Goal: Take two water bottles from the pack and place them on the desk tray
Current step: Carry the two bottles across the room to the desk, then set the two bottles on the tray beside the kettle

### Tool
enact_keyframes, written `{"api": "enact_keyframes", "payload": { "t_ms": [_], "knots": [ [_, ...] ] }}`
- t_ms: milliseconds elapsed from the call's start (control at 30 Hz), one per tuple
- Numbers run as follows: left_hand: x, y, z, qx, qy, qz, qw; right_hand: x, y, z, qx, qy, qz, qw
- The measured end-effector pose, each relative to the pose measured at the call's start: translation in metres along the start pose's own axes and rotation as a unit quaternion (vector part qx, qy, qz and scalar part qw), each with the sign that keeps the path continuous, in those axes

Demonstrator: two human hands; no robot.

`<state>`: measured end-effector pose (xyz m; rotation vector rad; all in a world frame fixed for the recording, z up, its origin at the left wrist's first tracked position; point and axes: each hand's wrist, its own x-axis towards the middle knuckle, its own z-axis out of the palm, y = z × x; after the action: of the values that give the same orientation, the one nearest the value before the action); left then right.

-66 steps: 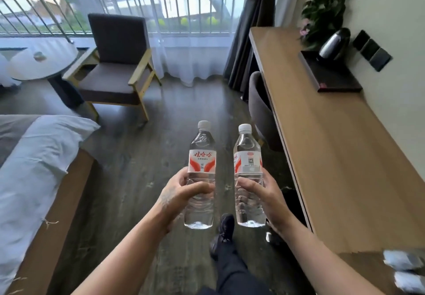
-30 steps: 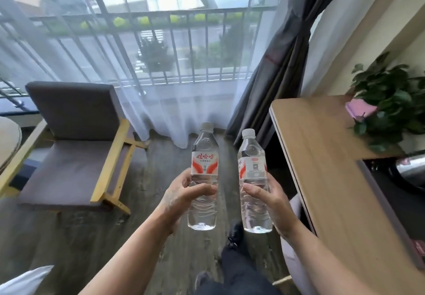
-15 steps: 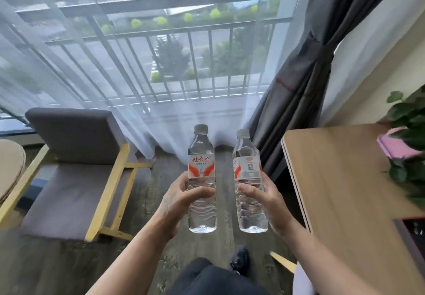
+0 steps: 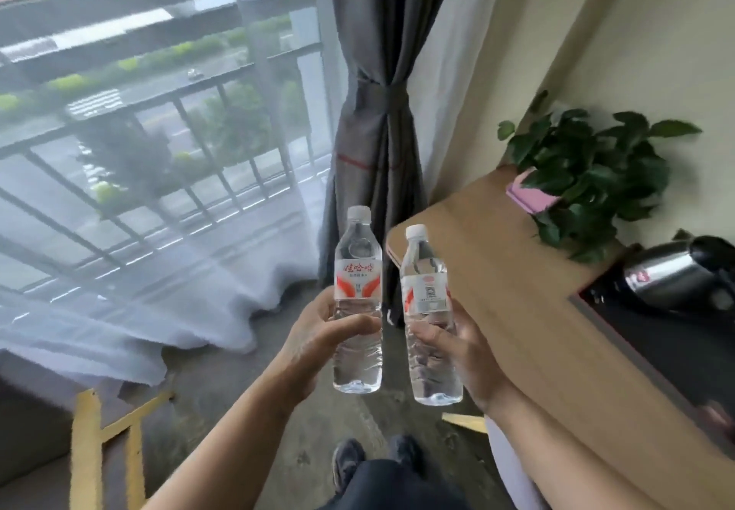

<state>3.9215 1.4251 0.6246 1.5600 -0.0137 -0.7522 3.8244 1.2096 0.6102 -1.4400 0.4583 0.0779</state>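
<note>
From the head view, the left hand (image 4: 318,344) is clenched around the left water bottle (image 4: 358,302), held upright above the floor. Just to its right, the right hand (image 4: 463,350) grasps the right water bottle (image 4: 429,318), tilted slightly, near the wooden desk (image 4: 517,310). Farther right on the desk, the dark tray (image 4: 652,346) carries a steel kettle (image 4: 672,275), beside a potted plant (image 4: 588,179).

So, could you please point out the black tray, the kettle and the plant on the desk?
black tray (image 4: 652,344): head view, bare dark surface.
kettle (image 4: 668,277): head view, shiny steel body.
plant (image 4: 596,175): head view, green leaves.
</note>
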Motion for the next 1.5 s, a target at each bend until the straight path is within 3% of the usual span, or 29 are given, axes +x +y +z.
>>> {"api": "enact_keyframes", "payload": {
  "t_ms": [233,567,800,1000,1300,1500],
  "knots": [
    [0.045,0.006,0.076,0.076,-0.202,-0.019,0.976,-0.057,0.018,-0.057,0.046,0.197,-0.001,0.979],
    [0.037,-0.013,0.196,0.164,-0.419,-0.044,0.892,-0.178,0.063,-0.103,0.161,0.422,-0.002,0.892],
    [0.023,-0.015,0.255,0.197,-0.443,-0.041,0.874,-0.206,0.080,-0.129,0.171,0.451,-0.016,0.876],
    [0.020,-0.013,0.298,0.211,-0.432,-0.039,0.876,-0.215,0.086,-0.170,0.207,0.431,-0.015,0.878],
    [0.025,-0.021,0.354,0.216,-0.408,-0.050,0.885,-0.211,0.098,-0.228,0.174,0.424,0.004,0.889],
    [0.039,-0.030,0.375,0.250,-0.409,-0.078,0.874,-0.207,0.103,-0.251,0.175,0.432,0.019,0.885]
  ]
}}
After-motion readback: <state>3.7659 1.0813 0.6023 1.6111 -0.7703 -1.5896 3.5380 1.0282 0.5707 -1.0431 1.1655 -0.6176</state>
